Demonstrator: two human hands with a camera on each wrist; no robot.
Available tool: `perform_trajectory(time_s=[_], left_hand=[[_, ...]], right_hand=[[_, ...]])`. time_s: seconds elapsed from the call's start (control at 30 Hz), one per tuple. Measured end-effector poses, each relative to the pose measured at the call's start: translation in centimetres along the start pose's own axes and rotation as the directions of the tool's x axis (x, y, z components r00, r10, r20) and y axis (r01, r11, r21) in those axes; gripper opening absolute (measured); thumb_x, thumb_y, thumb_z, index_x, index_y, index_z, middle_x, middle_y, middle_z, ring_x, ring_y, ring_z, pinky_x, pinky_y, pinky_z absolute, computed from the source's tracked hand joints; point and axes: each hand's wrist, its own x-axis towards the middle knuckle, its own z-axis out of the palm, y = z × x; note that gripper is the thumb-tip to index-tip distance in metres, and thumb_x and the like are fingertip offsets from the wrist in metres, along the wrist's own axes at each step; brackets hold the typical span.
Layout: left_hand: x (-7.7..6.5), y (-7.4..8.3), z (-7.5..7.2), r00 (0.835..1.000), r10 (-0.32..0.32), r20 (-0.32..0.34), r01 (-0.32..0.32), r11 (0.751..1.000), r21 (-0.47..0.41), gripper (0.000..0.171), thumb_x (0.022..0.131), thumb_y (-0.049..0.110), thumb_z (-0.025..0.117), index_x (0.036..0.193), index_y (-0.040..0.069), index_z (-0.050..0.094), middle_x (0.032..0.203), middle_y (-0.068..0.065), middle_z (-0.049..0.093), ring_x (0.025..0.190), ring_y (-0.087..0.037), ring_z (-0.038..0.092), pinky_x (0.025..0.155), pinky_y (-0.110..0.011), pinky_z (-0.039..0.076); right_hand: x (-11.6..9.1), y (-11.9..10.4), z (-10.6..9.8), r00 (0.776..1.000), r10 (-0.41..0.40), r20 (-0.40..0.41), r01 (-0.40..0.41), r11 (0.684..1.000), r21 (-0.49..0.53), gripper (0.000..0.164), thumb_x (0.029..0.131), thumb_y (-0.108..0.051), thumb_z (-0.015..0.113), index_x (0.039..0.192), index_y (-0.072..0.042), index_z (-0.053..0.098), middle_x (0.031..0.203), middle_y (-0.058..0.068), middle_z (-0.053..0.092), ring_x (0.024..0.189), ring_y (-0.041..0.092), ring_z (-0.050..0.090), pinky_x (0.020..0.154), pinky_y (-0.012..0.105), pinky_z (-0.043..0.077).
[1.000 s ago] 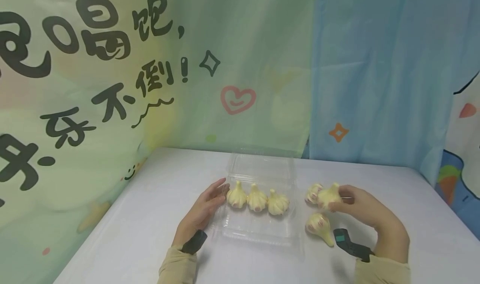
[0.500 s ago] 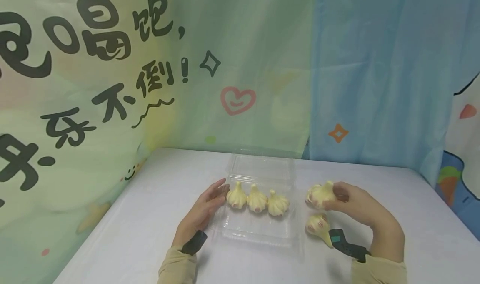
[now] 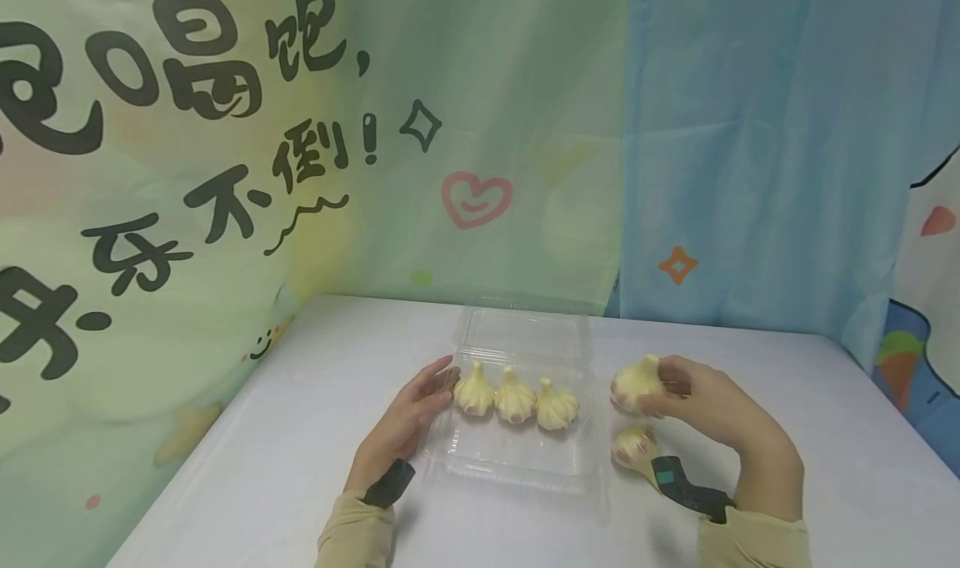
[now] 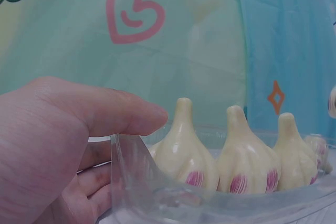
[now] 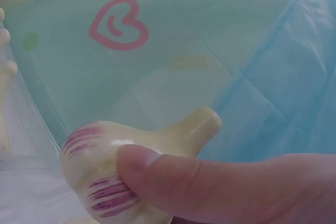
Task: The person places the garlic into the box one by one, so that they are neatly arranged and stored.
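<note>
A clear plastic box (image 3: 517,461) holds a row of three garlic bulbs (image 3: 514,399) with stems pointing up. My left hand (image 3: 411,409) grips its left wall, thumb over the rim and fingers outside; in the left wrist view the thumb (image 4: 123,113) lies beside the nearest bulb. To the right of the box, my right hand (image 3: 705,401) holds another garlic bulb (image 5: 105,166) between thumb and fingers, raised off the table. One garlic bulb (image 4: 317,148) on the table is mostly hidden behind the held one in the head view. Nearer me lies one more garlic bulb (image 3: 633,449), partly covered by the wrist camera.
The box's clear lid (image 3: 525,334) is folded back, away from me. All of this stands on a white table (image 3: 300,434). A printed cloth backdrop (image 3: 495,134) closes off the back and the left side.
My right hand has moved a little left and up with its garlic bulb, which now covers most of the bulb behind it. My left hand and the box have stayed put.
</note>
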Motion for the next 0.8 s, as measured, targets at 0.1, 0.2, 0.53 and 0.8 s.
perform_trajectory(time_s=[0.1,0.2,0.53,0.8], left_hand=[[0.0,0.0,0.0,1.000,0.000,-0.001,0.000,1.000,0.000,0.061,0.094,0.007,0.053,0.149,0.015,0.029,0.155,-0.013,0.029,0.144,-0.024,0.028,0.119,-0.044,0.019],[0.1,0.0,0.0,1.000,-0.001,0.001,0.001,1.000,-0.001,0.061,0.094,0.007,0.053,0.149,0.015,0.028,0.155,-0.013,0.029,0.144,-0.024,0.028,0.119,-0.043,0.019],[-0.1,0.1,-0.1,1.000,-0.010,0.008,0.010,1.000,0.008,0.061,0.094,0.007,0.052,0.149,0.014,0.027,0.155,-0.013,0.029,0.144,-0.024,0.027,0.119,-0.044,0.018],[0.0,0.1,-0.1,1.000,-0.003,0.016,0.002,1.000,0.011,0.061,0.095,0.007,0.052,0.150,0.014,0.026,0.155,-0.013,0.028,0.144,-0.024,0.027,0.119,-0.044,0.018]], right_hand=[[0.1,-0.4,0.0,1.000,0.009,-0.007,-0.009,1.000,-0.004,0.089,0.082,-0.055,0.064,0.138,0.009,0.037,0.135,0.031,0.048,0.124,0.046,0.048,0.095,0.059,0.044],[0.1,-0.8,0.1,1.000,0.010,-0.013,-0.010,1.000,0.003,0.088,0.081,-0.056,0.065,0.137,0.007,0.040,0.135,0.029,0.050,0.124,0.044,0.049,0.096,0.058,0.044],[0.1,-1.8,0.4,0.998,-0.059,-0.031,0.059,0.998,0.013,0.075,0.082,-0.049,0.068,0.132,0.003,0.048,0.130,0.024,0.056,0.119,0.041,0.055,0.094,0.054,0.047],[0.3,-2.5,0.7,0.996,-0.087,-0.027,0.087,0.996,0.036,0.068,0.082,-0.045,0.069,0.130,0.000,0.050,0.127,0.021,0.058,0.116,0.039,0.058,0.091,0.051,0.050]])
